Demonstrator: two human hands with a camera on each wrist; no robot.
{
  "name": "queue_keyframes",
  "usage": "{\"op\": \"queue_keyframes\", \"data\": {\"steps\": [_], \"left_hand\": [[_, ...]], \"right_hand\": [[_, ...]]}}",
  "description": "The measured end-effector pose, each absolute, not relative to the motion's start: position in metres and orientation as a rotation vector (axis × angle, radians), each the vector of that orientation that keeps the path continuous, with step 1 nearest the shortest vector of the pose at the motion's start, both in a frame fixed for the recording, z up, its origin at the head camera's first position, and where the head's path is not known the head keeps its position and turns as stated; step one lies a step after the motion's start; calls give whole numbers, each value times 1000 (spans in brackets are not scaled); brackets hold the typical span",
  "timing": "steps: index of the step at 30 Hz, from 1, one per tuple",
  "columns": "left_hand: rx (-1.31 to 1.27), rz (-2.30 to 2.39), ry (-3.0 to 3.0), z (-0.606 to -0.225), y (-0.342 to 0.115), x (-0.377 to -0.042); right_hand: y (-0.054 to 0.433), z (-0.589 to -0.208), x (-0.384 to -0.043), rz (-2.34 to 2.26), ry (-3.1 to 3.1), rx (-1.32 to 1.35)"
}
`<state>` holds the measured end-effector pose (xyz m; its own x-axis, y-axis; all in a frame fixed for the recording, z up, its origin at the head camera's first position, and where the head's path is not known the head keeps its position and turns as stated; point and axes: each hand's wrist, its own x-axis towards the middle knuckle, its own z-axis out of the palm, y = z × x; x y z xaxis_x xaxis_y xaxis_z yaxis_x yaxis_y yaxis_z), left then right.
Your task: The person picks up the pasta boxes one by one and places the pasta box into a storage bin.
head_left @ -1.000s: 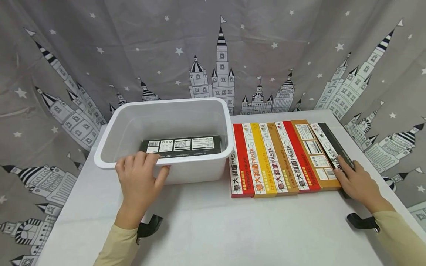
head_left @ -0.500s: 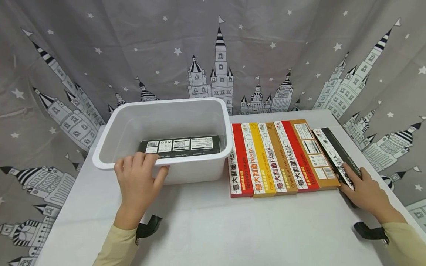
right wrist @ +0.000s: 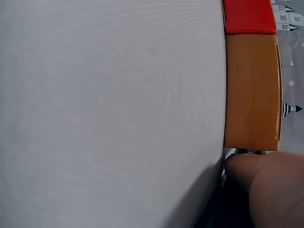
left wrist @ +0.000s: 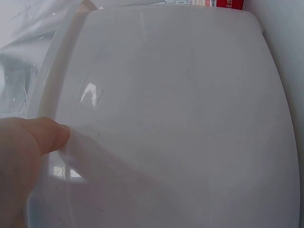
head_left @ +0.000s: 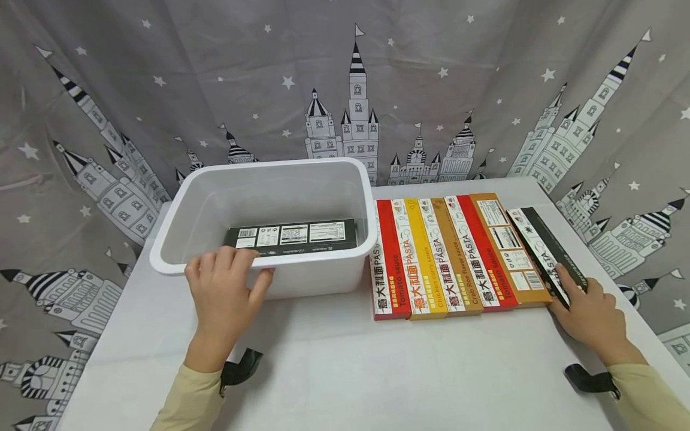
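My left hand [head_left: 223,299] grips the near rim of a white plastic tub [head_left: 318,275], fingers over the edge and thumb [left wrist: 52,135] against its outer wall. Inside the tub lies a black pasta box [head_left: 293,237] with printed label panels facing up. At the right, my right hand [head_left: 595,317] holds the near end of another black pasta box [head_left: 544,245], white-striped on top. Its thumb [right wrist: 242,166] is at the box's left side, near the brown box [head_left: 509,251]. The hand hides that end of the black box.
Left of the brown box, several pasta boxes lie side by side: a red one [head_left: 480,257], a tan one [head_left: 454,257], a yellow one [head_left: 423,257] and another red one [head_left: 392,263] beside the tub. A grey castle-print curtain [head_left: 431,78] stands behind the white table [head_left: 377,371].
The right-hand black box has shifted toward me and slightly right, with its far end now below the neighbours' far ends. My right hand moved with it. The left hand stays on the tub rim.
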<state>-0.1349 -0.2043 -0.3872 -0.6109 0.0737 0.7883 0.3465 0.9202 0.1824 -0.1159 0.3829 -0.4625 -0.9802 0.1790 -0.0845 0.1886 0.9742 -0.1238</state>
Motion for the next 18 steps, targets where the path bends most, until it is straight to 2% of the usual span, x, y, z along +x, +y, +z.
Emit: {"op": "queue_keyframes", "data": {"steps": [18], "left_hand": [[-291,-388,-2217,-387,-204,-134]], "right_hand": [[381,-463,-116,-218,3058,271]]}}
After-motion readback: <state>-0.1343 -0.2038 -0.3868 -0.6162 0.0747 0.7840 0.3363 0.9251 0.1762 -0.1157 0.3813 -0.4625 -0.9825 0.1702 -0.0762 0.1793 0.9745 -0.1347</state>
